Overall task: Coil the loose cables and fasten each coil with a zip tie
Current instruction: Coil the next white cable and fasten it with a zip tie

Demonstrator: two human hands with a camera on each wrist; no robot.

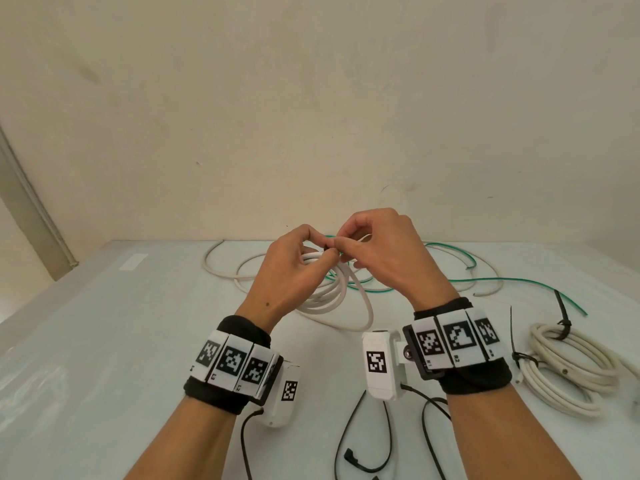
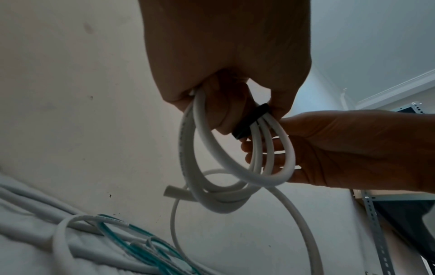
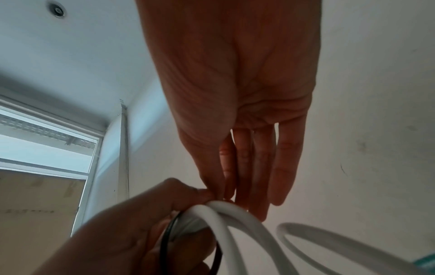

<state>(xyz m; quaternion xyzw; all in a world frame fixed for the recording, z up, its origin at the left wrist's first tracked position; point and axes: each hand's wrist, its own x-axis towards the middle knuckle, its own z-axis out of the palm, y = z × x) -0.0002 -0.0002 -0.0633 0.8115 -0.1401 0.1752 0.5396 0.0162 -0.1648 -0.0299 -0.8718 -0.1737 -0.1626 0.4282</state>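
Fingers of my left hand clamp the white coil so its loops stay bunched above the tabletop; my right hand pinches the black zip tie around them. Beyond lie loose cables.

Head view: bright, even, soft daylight, no hard shadows; faint sheen on the pale table at left. Sharp in the centre, wide-angle bend at edges, table rim curves. Both wrist views much dimmer, backlit: the left hand and right hand show as dark, reddish masses vs pale wall. Light comes from the window, washed out, bluish. Motion blur on the white cable loops; 1 loop at lower right of right wrist view smeared. Grainy, strong fisheye.
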